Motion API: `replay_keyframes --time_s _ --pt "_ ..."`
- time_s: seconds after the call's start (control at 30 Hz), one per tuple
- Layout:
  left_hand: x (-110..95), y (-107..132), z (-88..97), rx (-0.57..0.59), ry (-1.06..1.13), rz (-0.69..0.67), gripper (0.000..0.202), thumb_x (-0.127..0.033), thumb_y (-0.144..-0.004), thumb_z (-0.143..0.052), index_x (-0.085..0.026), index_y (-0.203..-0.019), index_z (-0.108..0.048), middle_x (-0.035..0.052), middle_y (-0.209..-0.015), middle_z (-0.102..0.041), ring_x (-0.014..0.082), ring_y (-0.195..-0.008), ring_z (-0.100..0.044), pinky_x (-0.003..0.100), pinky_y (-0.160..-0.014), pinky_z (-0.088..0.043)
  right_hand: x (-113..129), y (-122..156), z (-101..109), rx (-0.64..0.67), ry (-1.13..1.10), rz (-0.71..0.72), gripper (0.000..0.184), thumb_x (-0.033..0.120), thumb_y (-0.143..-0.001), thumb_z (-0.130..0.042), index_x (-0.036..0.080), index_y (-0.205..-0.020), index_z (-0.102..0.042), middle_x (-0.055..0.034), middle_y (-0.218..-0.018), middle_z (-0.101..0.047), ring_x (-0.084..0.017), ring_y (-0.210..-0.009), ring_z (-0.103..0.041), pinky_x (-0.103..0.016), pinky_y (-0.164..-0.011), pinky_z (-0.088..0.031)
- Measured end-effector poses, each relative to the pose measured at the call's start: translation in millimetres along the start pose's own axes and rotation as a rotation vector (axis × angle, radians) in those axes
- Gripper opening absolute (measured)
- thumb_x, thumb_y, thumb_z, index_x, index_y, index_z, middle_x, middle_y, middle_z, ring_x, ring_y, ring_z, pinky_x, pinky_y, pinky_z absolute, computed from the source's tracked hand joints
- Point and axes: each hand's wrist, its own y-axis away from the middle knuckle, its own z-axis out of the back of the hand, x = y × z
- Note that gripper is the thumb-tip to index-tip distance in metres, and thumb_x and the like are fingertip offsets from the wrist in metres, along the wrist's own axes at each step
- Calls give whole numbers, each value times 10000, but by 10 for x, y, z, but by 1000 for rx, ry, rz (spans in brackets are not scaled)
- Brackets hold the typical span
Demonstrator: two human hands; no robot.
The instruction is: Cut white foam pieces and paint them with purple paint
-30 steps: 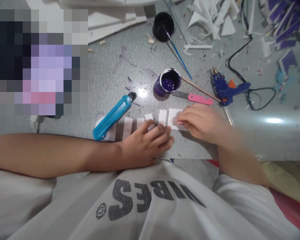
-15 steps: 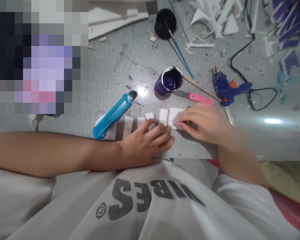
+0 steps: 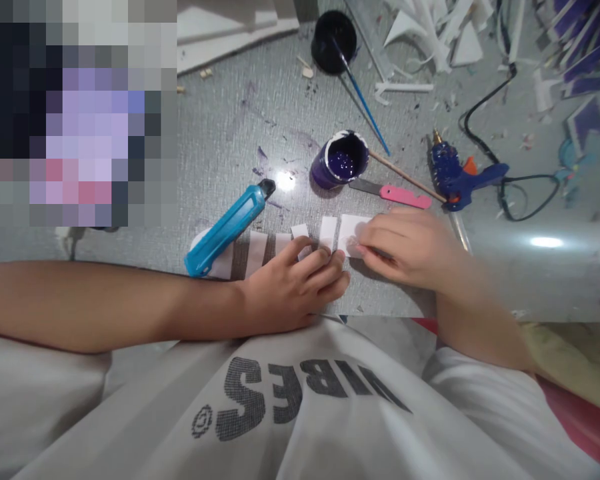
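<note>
Two hands over paper-like pieces at the near edge of a grey bench. The wide white piece lies near the centre, its right part hidden by the right hand. What shows of it extends left from that hand's grip, which is narrow, thumb and fingertips drawn close together; whether anything is pinched cannot be told. Its far edge runs left to right, but with one end covered its long axis cannot be fixed. Just left, across a thin gap, a narrow white strip lies with its long axis near to far, its near end at the fingertips of the left hand. This grip is palm-down, loosely bent, its contents hidden. The right hand is nearer the wide piece, the left nearer the strip
</note>
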Motion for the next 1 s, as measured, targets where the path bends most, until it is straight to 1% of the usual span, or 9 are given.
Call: replay_keyframes --time_s 0.1,0.2,0.3,0.5,0.57,0.67,0.77,0.9,1.0 --pt "-4 12 -12 -4 27 4 736 -673 -1081 -905 -229 -1652 -768 188 -1781 -746 377 -1465 -673 579 -1288 -559 2 3 8 20 -6 2 274 222 -1235 -610 249 -1040 -800 -52 -962 -876 -226 -815 -728 -412 -753 -533" --pt "-8 20 -22 2 41 7 757 -679 -1075 -913 -232 -1665 -758 193 -1805 -729 386 -1487 -665 593 -1304 -555 7 10 2 8 -15 -4 256 196 -1210 -597 253 -1084 -812 -56 -978 -885 -238 -826 -744 -420 -757 -539" --pt "-10 17 -18 8 22 5 766 -700 -1088 -895 -221 -1670 -758 193 -1804 -733 384 -1480 -664 598 -1301 -564 14 11 -4 -20 -6 0 241 184 -1203 -611 256 -1075 -801 -47 -975 -884 -228 -819 -739 -408 -767 -537" --pt "-10 -17 -1 -3 -5 2 658 -640 -1136 -829 -226 -1645 -779 173 -1762 -771 368 -1434 -688 582 -1270 -578 -2 9 11 -60 -3 22 208 197 -1193 -666 251 -1023 -773 -45 -948 -873 -218 -792 -733 -387 -755 -535" --pt "-11 -20 1 -1 -2 3 676 -654 -1122 -845 -224 -1639 -783 172 -1748 -782 367 -1418 -693 583 -1270 -578 -8 10 19 -61 -6 29 239 231 -1202 -684 256 -974 -750 -40 -910 -852 -217 -767 -711 -387 -739 -523" --pt "-15 -12 -3 18 19 6 705 -681 -1103 -874 -242 -1646 -779 171 -1778 -762 376 -1444 -683 598 -1290 -567 -4 5 30 -8 14 1 343 288 -1230 -688 269 -888 -707 -19 -812 -792 -208 -705 -645 -388 -693 -472" --pt "-20 -4 -14 2 25 19 739 -673 -1073 -911 -234 -1653 -774 176 -1777 -761 383 -1452 -677 602 -1294 -564 7 -4 35 28 37 -20 414 310 -1256 -674 272 -844 -689 -9 -763 -757 -199 -677 -613 -390 -677 -453" --pt "-13 -9 -12 -1 13 4 744 -687 -1075 -906 -226 -1644 -779 178 -1765 -770 378 -1435 -684 592 -1279 -571 9 -5 19 -2 63 -21 421 308 -1265 -683 265 -847 -712 -12 -763 -769 -198 -674 -622 -399 -672 -443" --pt "-1 -14 2 19 39 4 734 -675 -1073 -918 -241 -1648 -776 179 -1785 -755 384 -1459 -682 597 -1281 -568 -1 6 9 -14 39 -46 372 306 -1252 -701 261 -887 -756 -24 -821 -823 -206 -703 -665 -403 -692 -464"
